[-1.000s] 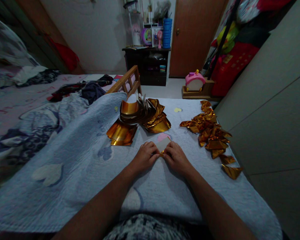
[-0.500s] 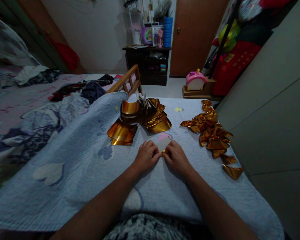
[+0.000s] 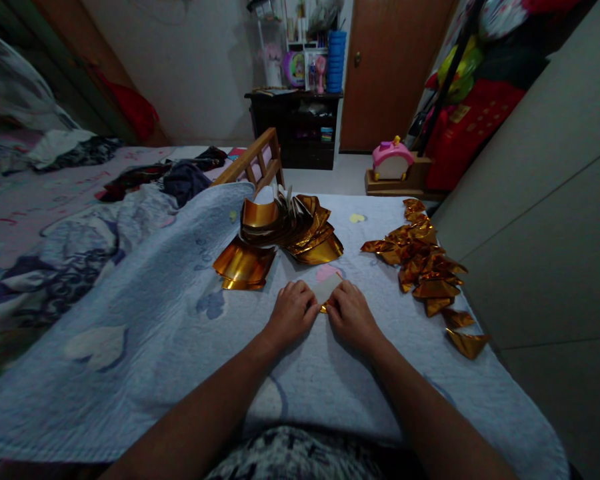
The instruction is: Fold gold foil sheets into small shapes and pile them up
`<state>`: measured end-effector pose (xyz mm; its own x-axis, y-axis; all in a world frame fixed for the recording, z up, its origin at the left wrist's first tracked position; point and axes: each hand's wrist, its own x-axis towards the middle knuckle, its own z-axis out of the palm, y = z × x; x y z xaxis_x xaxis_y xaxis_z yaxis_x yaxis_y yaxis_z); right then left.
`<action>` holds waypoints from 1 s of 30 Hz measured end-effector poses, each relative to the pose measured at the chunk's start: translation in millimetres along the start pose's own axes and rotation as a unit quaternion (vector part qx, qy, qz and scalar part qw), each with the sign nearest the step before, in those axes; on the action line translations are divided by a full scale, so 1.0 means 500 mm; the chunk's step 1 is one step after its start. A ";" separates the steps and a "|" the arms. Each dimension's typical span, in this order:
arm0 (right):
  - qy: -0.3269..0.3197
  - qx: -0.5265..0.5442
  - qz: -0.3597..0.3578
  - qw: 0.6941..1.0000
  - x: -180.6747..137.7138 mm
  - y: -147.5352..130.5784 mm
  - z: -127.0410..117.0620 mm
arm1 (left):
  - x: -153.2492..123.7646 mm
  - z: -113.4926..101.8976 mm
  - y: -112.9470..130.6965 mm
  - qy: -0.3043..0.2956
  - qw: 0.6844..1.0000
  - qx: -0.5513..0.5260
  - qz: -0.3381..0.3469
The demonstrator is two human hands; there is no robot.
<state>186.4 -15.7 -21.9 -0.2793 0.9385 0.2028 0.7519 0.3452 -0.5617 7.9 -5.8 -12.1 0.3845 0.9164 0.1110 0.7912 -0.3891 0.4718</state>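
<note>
Both hands work on one sheet of gold foil paper (image 3: pixel 327 288), its pale back facing up and a thin gold fold showing at its near edge. My left hand (image 3: pixel 293 309) pinches the sheet's left side, fingers curled. On the right side, my right hand (image 3: pixel 351 311) grips it the same way, thumb near the gold fold. Beyond my left hand lie fanned stacks of flat gold foil sheets (image 3: pixel 245 261). Off to the right is a pile of folded gold foil pieces (image 3: pixel 425 263). The fingertips partly cover the sheet.
A light blue quilt (image 3: pixel 175 353) with heart shapes lies under everything. A wooden rail (image 3: pixel 253 160) stands behind the stacks, and a bed with rumpled clothes (image 3: pixel 115 220) is at left. A pale cabinet side (image 3: pixel 540 220) borders the right. A pink toy (image 3: pixel 393 160) sits beyond the far edge.
The fingertips have parted slightly at the sheet's near edge, and more of the gold fold shows between them. The stacks and the folded pile stay put.
</note>
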 end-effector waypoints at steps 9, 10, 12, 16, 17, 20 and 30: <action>-0.004 -0.027 0.012 1.000 0.001 -0.002 0.003 | -0.003 0.002 0.008 0.010 0.999 0.031 -0.004; -0.004 -0.029 0.015 0.999 0.001 -0.004 0.002 | -0.003 0.004 0.008 0.012 0.999 0.033 -0.004; -0.005 -0.031 0.019 0.999 0.001 -0.006 0.001 | -0.004 0.006 0.007 0.015 0.999 0.033 -0.005; -0.001 -0.031 0.018 0.999 0.001 -0.008 0.000 | -0.005 0.007 0.006 0.011 1.000 0.020 -0.011; 0.000 -0.031 0.019 0.999 0.000 -0.007 0.001 | -0.005 0.007 0.005 0.011 1.000 0.015 -0.011; 0.004 -0.030 0.024 0.999 0.000 -0.004 0.003 | -0.006 0.006 0.004 0.007 1.000 0.011 -0.009; -0.024 -0.054 0.019 0.998 -0.001 -0.008 -0.004 | -0.001 0.004 0.009 -0.011 0.999 0.017 -0.029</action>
<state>184.6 -17.9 -18.2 -0.2762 0.9505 0.1426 0.8220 0.3105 -0.4773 12.4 -8.1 -11.9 0.3475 0.9354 0.0649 0.8281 -0.3386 0.4468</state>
